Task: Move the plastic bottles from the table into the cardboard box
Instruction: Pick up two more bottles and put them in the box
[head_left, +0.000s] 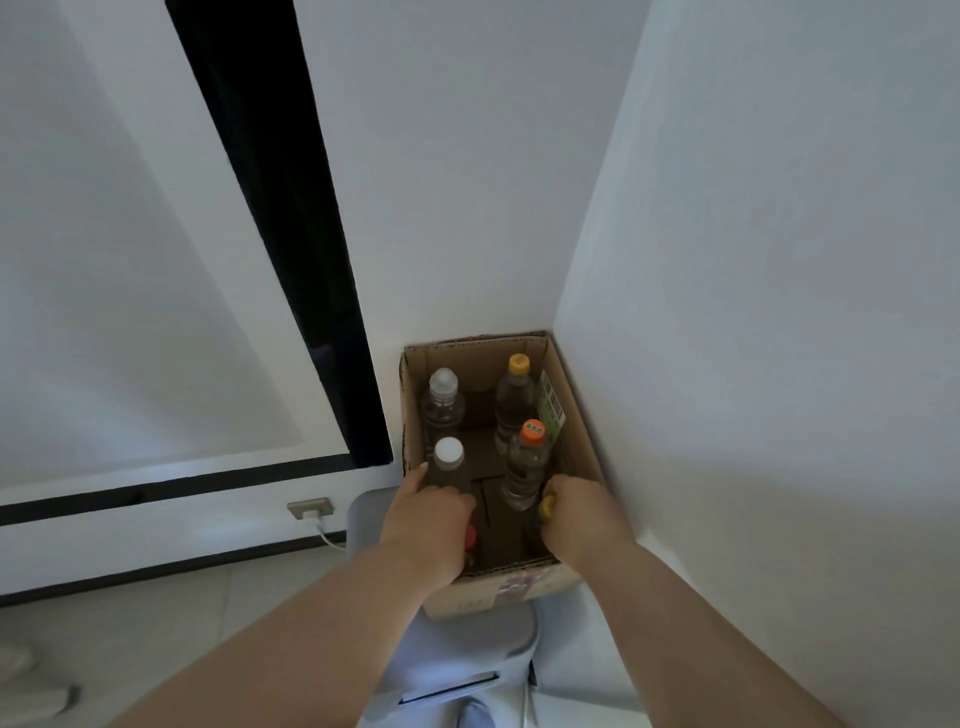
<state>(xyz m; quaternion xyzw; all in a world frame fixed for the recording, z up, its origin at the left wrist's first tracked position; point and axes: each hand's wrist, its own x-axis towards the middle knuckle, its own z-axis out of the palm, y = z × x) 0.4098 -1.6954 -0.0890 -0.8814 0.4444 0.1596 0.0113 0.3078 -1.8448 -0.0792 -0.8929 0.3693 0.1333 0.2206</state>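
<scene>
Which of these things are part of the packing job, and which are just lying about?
Part of the job:
cardboard box
white-capped bottle
clear-capped bottle
yellow-capped bottle
orange-capped bottle
red-capped bottle under the left hand
yellow cap in the right hand

Just lying about:
wall socket
white cable

I'm seeing a dim, cool, bluish feed with soft, even light and no glare. The white walls (467, 156) are grading from pale grey up top to brighter near the floor, and a broad diagonal shadow is crossing the left panel. The inside of the cardboard box (576, 431) is sitting in deep shadow. The wide lens is bowing straight lines at the edges. My forearms are looking soft and slightly blurred near the bottom.
</scene>
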